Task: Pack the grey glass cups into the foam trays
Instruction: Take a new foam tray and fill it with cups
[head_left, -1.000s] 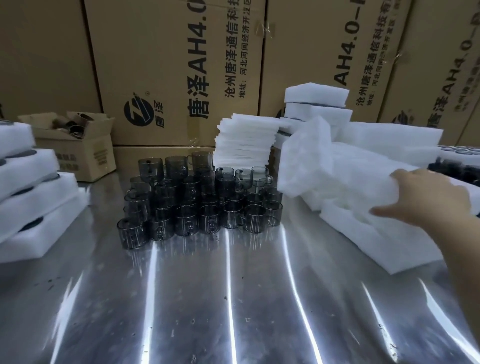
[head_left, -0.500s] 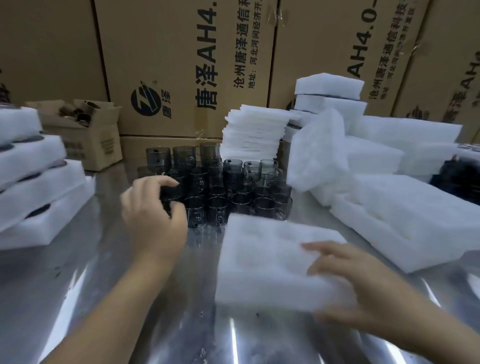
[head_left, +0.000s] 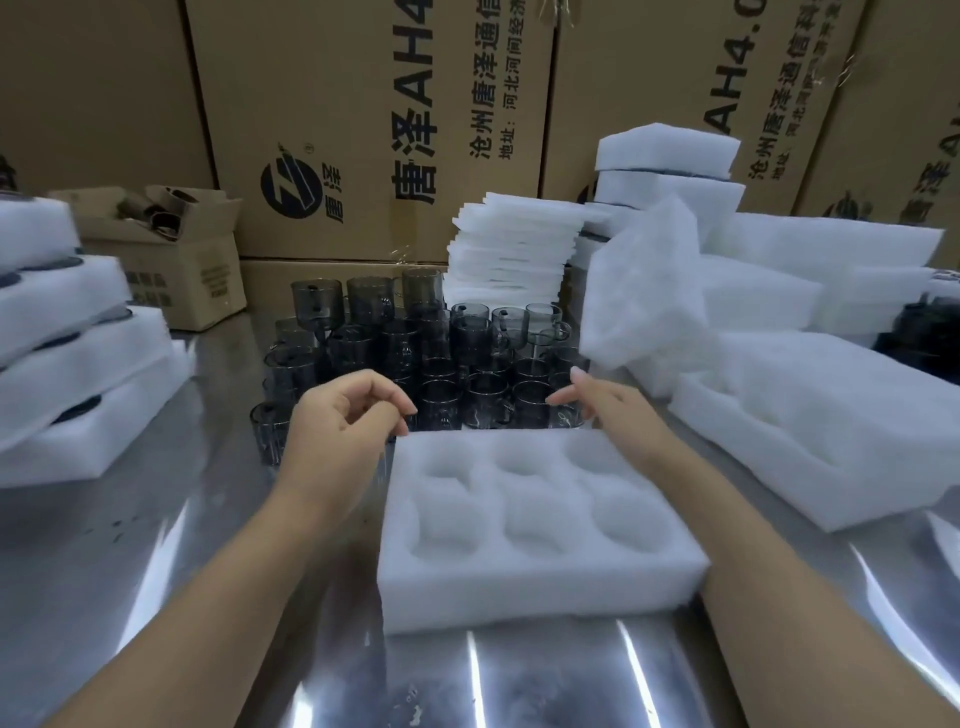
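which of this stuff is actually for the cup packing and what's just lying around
For the job:
foam tray in front, six pockets empty
grey glass cups, clustered behind it
left hand and right hand, both empty, near the cups

Lying about:
small open cardboard box, back left
stack of thin foam sheets
big printed cartons behind

grey glass cups clustered, six-hollow foam tray unfilled
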